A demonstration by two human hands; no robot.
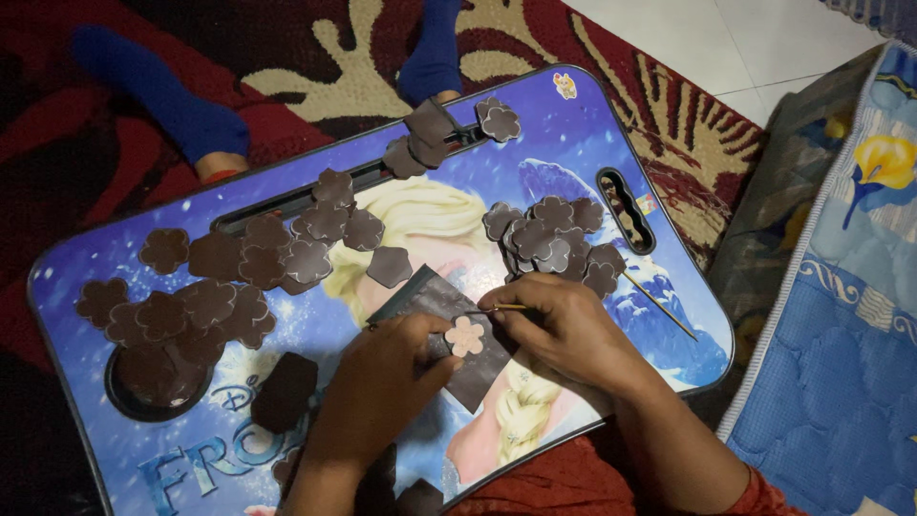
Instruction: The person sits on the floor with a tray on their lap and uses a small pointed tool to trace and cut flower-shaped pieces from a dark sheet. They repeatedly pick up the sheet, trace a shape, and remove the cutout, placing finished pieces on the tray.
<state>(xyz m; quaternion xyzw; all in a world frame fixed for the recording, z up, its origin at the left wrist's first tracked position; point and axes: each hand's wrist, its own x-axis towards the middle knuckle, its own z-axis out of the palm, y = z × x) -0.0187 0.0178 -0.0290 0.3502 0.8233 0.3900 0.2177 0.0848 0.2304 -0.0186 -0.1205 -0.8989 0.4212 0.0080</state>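
My left hand [377,387] presses a small tan flower-shaped template [465,335] onto a dark brown sheet [432,298] lying on a blue picture-printed lap table [592,143]. Beside it, my right hand [564,330] grips a thin pencil-like stick [504,308] whose tip touches the template's edge. Several brown flower-shaped cutouts [549,239] are piled just beyond my right hand. More cutouts [205,301] are spread over the table's left half.
A long thin skewer [661,306] lies on the table's right side by a slot handle [626,208]. A round cup recess [153,382] holds cutouts at the left. Feet in blue socks [430,53] rest on the red patterned carpet beyond. A blue quilt [841,315] lies right.
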